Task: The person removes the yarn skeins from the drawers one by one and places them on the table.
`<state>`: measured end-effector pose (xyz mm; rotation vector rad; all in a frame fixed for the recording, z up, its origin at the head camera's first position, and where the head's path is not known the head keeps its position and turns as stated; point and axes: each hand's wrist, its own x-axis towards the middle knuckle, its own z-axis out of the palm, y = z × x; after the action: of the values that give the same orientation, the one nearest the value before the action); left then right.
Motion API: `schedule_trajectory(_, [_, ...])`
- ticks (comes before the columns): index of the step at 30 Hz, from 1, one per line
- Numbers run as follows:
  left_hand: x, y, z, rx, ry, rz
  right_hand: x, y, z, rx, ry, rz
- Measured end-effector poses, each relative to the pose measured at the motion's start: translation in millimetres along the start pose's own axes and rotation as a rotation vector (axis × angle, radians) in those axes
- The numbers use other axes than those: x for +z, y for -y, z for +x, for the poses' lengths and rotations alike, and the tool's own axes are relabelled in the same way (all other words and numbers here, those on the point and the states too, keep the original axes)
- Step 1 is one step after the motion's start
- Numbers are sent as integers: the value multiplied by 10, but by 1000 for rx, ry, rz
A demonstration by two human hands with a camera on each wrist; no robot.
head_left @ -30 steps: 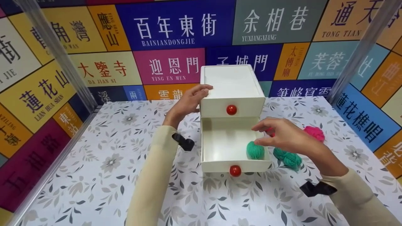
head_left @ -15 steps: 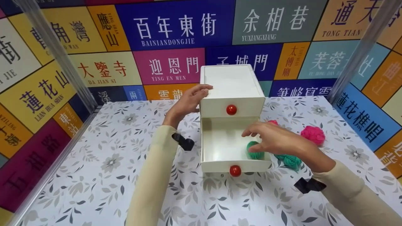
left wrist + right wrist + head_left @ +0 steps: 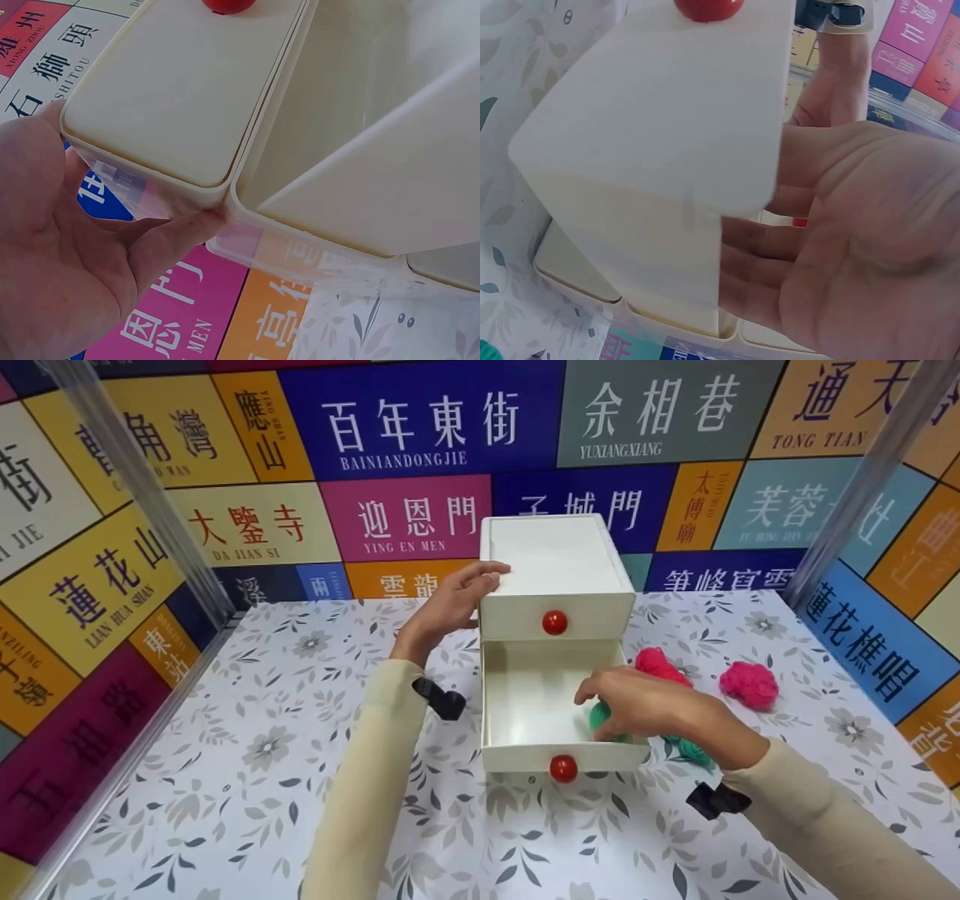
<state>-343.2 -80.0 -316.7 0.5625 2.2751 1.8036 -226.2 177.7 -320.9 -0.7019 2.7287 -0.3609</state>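
Observation:
A small white drawer cabinet has its lower drawer pulled out. My left hand grips the cabinet at its upper left edge, fingers over the top; in the left wrist view its thumb lies along the side. My right hand reaches into the drawer's right side, over a green yarn ball, with thumb and fingers spread around it. Most of that ball is hidden beneath the hand. In the right wrist view the drawer wall covers the fingertips.
Right of the drawer lie a pink yarn bundle, another pink one and a green one, partly behind the right hand. The upper drawer is closed. Patterned panels wall the leaf-print table.
The right hand has moved left and down over the green yarn ball in the drawer, uncovering more of the pink bundle behind. The left hand has stayed on the cabinet.

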Motion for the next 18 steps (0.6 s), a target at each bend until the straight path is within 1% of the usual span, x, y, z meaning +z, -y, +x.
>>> schedule_trajectory(5, [9,5,3,-12,-7,-6,41,-6,54,-27,43,-68])
schedule_trajectory(9, [17,8,9,-21,-16,-9,82,-16,96,-42,59,-85])
schedule_trajectory(15, [20,-4,9,-19,-21,12,102,-37,120,-17,48,-81])
schedule_trajectory(18, [17,-4,10,-18,-20,18,109,-41,119,-11,28,-87])
